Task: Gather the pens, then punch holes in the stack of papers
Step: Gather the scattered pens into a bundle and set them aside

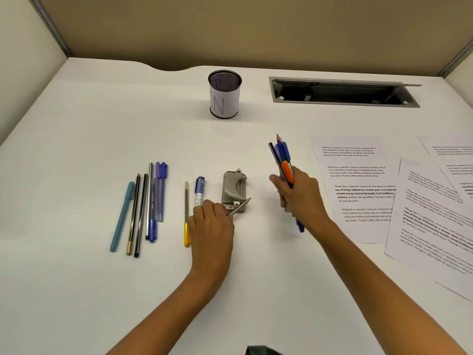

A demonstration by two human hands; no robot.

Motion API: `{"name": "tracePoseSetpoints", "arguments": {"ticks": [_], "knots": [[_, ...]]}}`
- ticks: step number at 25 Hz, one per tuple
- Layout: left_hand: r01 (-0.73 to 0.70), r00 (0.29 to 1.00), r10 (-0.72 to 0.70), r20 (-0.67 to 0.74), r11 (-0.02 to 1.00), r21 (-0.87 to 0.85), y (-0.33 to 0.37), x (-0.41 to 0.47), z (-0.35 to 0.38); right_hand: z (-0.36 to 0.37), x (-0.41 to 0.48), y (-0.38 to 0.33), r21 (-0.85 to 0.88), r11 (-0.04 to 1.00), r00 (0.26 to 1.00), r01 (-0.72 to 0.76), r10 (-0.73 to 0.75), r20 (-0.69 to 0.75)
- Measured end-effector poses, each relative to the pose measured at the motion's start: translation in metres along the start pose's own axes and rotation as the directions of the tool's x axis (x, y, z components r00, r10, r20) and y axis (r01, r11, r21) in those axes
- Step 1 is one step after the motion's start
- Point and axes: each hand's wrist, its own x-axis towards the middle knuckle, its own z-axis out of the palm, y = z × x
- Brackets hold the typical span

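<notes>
Both hands are at work over a white table (pixel 102 124), seen from above and behind. Right hand (pixel 299 198) is closed around a bundle of pens (pixel 282 160), held upright with their blue and orange caps pointing away toward the far side; one blue tip pokes out below the fist. Left hand (pixel 212 221) is curled, its fingertips pinching a thin grey pencil (pixel 240 206) that slants up and to the right across the near end of a grey hole punch (pixel 234 192). The punch sits in the middle of the table between the two hands. Just left of the left hand, almost touching it, lie a yellow-ended pen (pixel 186 213) and a blue marker (pixel 199 190), both with their long axis running near to far. Further left, well apart from the hand, is a row of more pens (pixel 143 208), also lying near to far: a teal one, gold and black ones, and purple and blue ones. These loose pens are all on the left hand's side, so it is the nearer one to collect them, and nothing blocks the way. A mesh pen cup (pixel 224 94) wrapped in paper stands at the far centre, beyond the punch. The papers (pixel 358 190) are not yet stacked: printed sheets lie fanned and overlapping on the right side of the table, just right of the right hand. A recessed cable tray (pixel 343 92) is set in the far right of the table.
</notes>
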Motion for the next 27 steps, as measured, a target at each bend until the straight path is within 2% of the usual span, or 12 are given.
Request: {"name": "tracePoseSetpoints", "arguments": {"ticks": [2, 3, 4, 5, 6, 7, 8, 11, 15, 19, 24, 27], "knots": [[0.052, 0.999, -0.052, 0.0, 0.993, -0.109, -0.009, 0.0, -0.013, 0.007, -0.021, -0.006, 0.163, 0.986, 0.999, -0.034, 0.029, 0.033], [0.088, 0.996, -0.091, -0.004, 0.969, -0.232, -0.013, 0.002, -0.016, 0.01, -0.031, -0.008, 0.215, 0.975, 0.998, -0.054, 0.043, 0.055], [0.159, 0.986, -0.167, 0.015, 0.905, -0.394, -0.019, 0.006, -0.022, 0.014, -0.039, -0.009, 0.24, 0.968, 0.996, -0.068, 0.052, 0.071], [0.26, 0.961, -0.267, 0.07, 0.794, -0.549, -0.025, 0.011, -0.028, 0.018, -0.046, -0.011, 0.246, 0.966, 0.995, -0.077, 0.058, 0.081], [0.351, 0.928, -0.342, 0.146, 0.677, -0.647, -0.031, 0.016, -0.029, 0.023, -0.053, -0.012, 0.246, 0.966, 0.994, -0.084, 0.063, 0.093], [0.412, 0.896, -0.404, 0.182, 0.608, -0.678, -0.04, 0.022, -0.028, 0.028, -0.058, -0.015, 0.247, 0.965, 0.991, -0.09, 0.063, 0.115], [0.429, 0.881, -0.445, 0.163, 0.603, -0.672, -0.05, 0.026, -0.027, 0.035, -0.062, -0.018, 0.247, 0.964, 0.987, -0.093, 0.056, 0.151], [0.397, 0.889, -0.454, 0.054, 0.709, -0.582, -0.082, 0.032, -0.027, 0.057, -0.071, -0.03, 0.213, 0.973, 0.962, -0.092, 0.031, 0.273], [0.549, 0.825, -0.558, 0.09, 0.753, -0.362, -0.12, 0.036, -0.019, 0.09, -0.074, -0.048, 0.173, 0.983, 0.931, -0.067, -0.001, 0.365], [0.623, 0.781, -0.607, 0.149, 0.74, -0.251, -0.141, 0.038, -0.011, 0.122, -0.071, -0.061, 0.043, 0.998, 0.954, -0.053, 0.038, 0.297], [0.613, 0.79, -0.581, 0.196, 0.746, -0.26, -0.139, 0.039, -0.002, 0.142, -0.067, -0.074, -0.097, 0.995, 0.97, 0.021, 0.003, 0.241], [0.629, 0.777, -0.56, 0.288, 0.709, -0.318, -0.129, 0.045, -0.004, 0.153, -0.064, -0.085, -0.159, 0.986, 0.966, 0.044, -0.002, 0.259]]}}
